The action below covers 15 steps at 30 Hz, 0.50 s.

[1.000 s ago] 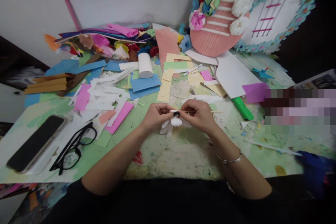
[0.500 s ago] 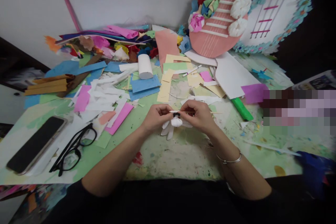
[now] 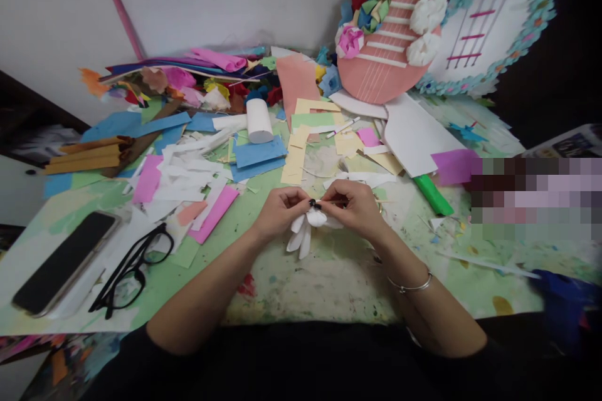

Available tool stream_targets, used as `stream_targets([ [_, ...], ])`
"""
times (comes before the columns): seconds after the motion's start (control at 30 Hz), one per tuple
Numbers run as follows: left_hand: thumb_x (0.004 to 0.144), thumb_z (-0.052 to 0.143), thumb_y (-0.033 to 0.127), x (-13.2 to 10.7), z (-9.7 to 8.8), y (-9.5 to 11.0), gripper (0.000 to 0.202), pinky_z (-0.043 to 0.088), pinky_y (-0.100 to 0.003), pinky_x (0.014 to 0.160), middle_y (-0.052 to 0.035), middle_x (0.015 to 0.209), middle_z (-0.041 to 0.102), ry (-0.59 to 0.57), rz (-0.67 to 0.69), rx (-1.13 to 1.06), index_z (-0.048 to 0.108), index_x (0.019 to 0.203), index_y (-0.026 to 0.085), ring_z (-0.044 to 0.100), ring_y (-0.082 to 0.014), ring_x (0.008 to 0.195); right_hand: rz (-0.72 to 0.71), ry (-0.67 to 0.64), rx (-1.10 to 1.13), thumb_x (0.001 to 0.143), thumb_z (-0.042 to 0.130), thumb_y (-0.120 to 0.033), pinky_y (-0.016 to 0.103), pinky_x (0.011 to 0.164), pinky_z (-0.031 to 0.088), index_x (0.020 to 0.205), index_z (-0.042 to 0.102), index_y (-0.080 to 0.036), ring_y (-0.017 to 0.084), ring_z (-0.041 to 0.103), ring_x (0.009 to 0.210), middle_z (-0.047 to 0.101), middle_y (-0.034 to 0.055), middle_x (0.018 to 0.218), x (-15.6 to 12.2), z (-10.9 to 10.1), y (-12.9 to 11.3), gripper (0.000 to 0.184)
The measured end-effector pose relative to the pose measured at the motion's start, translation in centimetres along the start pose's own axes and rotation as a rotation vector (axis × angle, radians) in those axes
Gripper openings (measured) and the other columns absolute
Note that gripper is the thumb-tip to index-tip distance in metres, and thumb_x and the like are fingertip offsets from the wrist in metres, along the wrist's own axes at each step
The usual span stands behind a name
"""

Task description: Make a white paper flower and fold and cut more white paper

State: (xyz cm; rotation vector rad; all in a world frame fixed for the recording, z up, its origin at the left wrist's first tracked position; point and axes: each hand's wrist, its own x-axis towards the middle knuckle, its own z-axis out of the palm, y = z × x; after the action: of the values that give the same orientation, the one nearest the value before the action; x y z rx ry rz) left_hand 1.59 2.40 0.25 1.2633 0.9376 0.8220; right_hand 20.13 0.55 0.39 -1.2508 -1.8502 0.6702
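Petals (image 3: 298,240) on that white paper flower (image 3: 316,218) hang a bit lower than a second ago. Left to right: phone (image 3: 66,263) on the table (image 3: 282,288), left hand (image 3: 283,208) pinching the flower's top, flower dangling between, right hand (image 3: 352,203) pinching there too, thin stick (image 3: 386,202) poking out past it. Petals look done, top probably isn't.

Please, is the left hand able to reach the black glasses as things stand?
Probably yes: nothing covers the glasses, which lie on the person's left, but the left hand holds white paper.
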Motion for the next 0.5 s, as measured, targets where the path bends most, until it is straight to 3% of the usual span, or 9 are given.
stream_targets([
  [0.4, 0.066, 0.07, 0.023, -0.02, 0.0, -0.01, 0.013, 0.039, -0.017, 0.049, 0.0004, 0.058, 0.061, -0.005, 0.002, 0.069, 0.064, 0.064, 0.011, 0.051, -0.0066, 0.052, 0.005, -0.249, -0.014, 0.084, 0.057, -0.024, 0.022, 0.052, 0.029, 0.071, 0.066, -0.014, 0.008, 0.044, 0.053, 0.055, -0.0019, 0.058, 0.37, -0.96, -0.24, 0.018],
  [0.5, 0.066, 0.07, 0.023, -0.05, -0.09, 0.14, 0.013, 0.039, -0.018, 0.05, -0.0003, 0.059, 0.061, -0.02, 0.015, 0.09, 0.064, 0.064, 0.012, 0.052, -0.0076, 0.053, 0.018, -0.25, 0.024, 0.082, 0.058, -0.023, 0.022, 0.051, 0.03, 0.071, 0.066, -0.014, 0.008, 0.045, 0.053, 0.056, -0.0016, 0.058, 0.34, -0.94, -0.26, 0.017],
])
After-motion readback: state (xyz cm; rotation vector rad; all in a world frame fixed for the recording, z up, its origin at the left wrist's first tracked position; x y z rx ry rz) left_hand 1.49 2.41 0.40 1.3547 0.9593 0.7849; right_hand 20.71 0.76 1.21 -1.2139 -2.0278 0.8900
